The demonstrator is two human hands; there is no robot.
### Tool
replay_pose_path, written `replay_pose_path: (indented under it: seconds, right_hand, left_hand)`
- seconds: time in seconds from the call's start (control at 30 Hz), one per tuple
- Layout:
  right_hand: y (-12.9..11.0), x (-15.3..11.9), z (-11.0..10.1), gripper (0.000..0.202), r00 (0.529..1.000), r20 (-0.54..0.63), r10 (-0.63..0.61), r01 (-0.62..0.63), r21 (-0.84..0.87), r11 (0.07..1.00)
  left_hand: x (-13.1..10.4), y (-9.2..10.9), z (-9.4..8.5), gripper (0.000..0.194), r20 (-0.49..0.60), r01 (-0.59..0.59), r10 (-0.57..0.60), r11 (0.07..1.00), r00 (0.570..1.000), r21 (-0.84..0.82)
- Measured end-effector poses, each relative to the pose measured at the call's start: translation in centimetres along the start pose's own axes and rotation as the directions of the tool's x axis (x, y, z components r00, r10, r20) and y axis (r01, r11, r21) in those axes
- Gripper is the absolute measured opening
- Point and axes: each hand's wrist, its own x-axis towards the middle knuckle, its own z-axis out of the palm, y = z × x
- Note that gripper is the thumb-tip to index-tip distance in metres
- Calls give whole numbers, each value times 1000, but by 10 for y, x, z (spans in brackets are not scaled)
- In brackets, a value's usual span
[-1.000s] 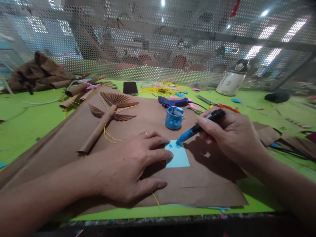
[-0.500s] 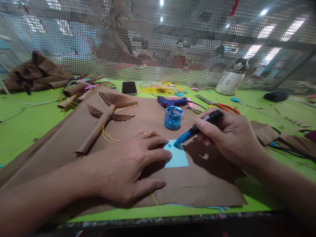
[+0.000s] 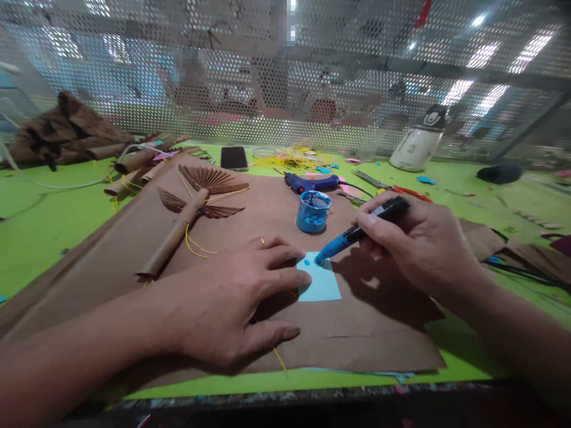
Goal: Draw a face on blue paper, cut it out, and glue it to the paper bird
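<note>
Marker: the marker (image 3: 348, 236) slants over the upper part of the card, its long axis running from lower left to upper right; the blue tip points down and left, and the black end rises away to the right.
Tip: it appears to meet the card near the top edge (the exact contact is hard to make out).
Right hand: the right hand (image 3: 417, 244) is closed round the black part of the marker, thumb on the near side and fingers curled beneath.
Left hand: the left hand (image 3: 241, 297) is open and palm down, fingers spread, two fingertips on the left edge of the card, the thumb apart from it; it grips nothing.
Card: the pale blue card (image 3: 323, 284) lies flat on the brown paper (image 3: 379, 351), a small blue mark (image 3: 307, 262) left of the tip.
Jar: the blue-smeared jar (image 3: 312, 215) stands upright beyond the card.
Glue gun: the glue gun (image 3: 312, 183) lies just behind the jar, across the view.
Paper roll: the brown roll (image 3: 172, 252), with folded fans, lies beyond the left forearm, slanting up to the right.
Tabletop: the green tabletop (image 3: 84, 232) also carries a phone (image 3: 234, 159), scissors (image 3: 372, 180) and a white bottle (image 3: 417, 145) near the back.
</note>
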Motion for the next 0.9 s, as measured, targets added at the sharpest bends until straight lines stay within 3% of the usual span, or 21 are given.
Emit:
replay_pose_path:
  seconds: [0.9]
  right_hand:
    - [-2,0,-3,19,997,77,-14,15,-2,1000]
  left_hand:
    - [2,0,-3,31,21,2,-2,1000,1000,-8]
